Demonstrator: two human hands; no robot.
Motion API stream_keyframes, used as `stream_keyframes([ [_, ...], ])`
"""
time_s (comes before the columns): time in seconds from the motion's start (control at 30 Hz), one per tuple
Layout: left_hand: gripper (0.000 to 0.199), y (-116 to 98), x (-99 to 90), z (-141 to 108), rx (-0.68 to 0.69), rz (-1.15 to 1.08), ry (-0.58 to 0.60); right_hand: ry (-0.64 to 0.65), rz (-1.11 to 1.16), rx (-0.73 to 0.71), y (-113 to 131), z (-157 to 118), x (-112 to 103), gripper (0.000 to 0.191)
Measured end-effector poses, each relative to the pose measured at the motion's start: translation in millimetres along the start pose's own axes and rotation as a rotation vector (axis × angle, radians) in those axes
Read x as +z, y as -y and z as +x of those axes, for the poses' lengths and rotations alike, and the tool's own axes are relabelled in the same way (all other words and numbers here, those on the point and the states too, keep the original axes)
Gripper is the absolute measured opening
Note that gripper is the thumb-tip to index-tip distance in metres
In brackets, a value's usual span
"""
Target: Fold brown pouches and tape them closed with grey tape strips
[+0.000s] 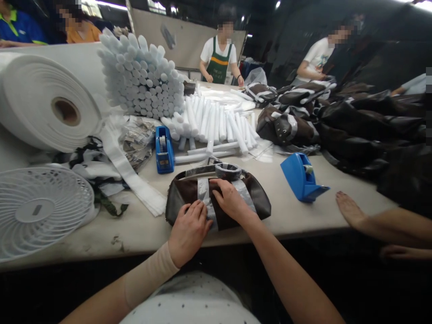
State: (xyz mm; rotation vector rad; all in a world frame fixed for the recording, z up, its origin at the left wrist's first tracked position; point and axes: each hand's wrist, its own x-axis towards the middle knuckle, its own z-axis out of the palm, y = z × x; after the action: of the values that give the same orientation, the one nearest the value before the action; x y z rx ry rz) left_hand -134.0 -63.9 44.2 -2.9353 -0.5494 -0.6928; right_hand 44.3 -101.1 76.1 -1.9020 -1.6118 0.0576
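A dark brown handbag (224, 193) lies near the table's front edge, its handles wrapped in pale plastic and grey wrapping strips running down its front. My left hand (190, 229), with a beige sleeve at the wrist, rests on the bag's lower front over the left strip, fingers lying flat. On the upper middle of the bag is my right hand (229, 199), its fingers extended over the brown panel and partly apart from the thumb. Neither hand is closed around anything. Behind the bag on the left stands a blue tape dispenser (164, 150).
Another blue dispenser (300, 177) stands to the right, near a co-worker's hand (350, 209). White rolled tubes (216, 121) are piled behind the bag. A fan (37, 211) and a large white roll (43, 99) occupy the left. Brown bags (357, 121) are heaped at the right.
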Motion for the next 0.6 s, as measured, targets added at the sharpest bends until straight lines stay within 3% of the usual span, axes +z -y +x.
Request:
stream_keyframes([
  [0.1,0.036,0.6,0.7,-1.0,-0.004,-0.024,-0.001,-0.13,0.047,-0.09,11.0,-25.1,-3.2,0.018],
  [0.23,0.039,1.5,2.6,-2.0,0.0,-0.051,-0.028,-0.115,-0.004,-0.232,11.5,-45.3,3.9,0.021],
  [0.33,0.039,2.9,1.4,-4.7,0.009,-0.081,-0.106,-0.112,-0.06,-0.269,4.1,-49.7,9.5,0.022],
  [0.43,0.033,6.2,-1.6,-11.1,0.127,-0.139,-0.184,-0.109,-0.075,-0.28,-0.5,-50.7,11.0,0.024],
  [0.6,0.029,14.3,-6.0,-19.3,0.174,-0.161,-0.166,-0.109,-0.069,-0.34,-0.2,-50.8,8.6,0.026],
])
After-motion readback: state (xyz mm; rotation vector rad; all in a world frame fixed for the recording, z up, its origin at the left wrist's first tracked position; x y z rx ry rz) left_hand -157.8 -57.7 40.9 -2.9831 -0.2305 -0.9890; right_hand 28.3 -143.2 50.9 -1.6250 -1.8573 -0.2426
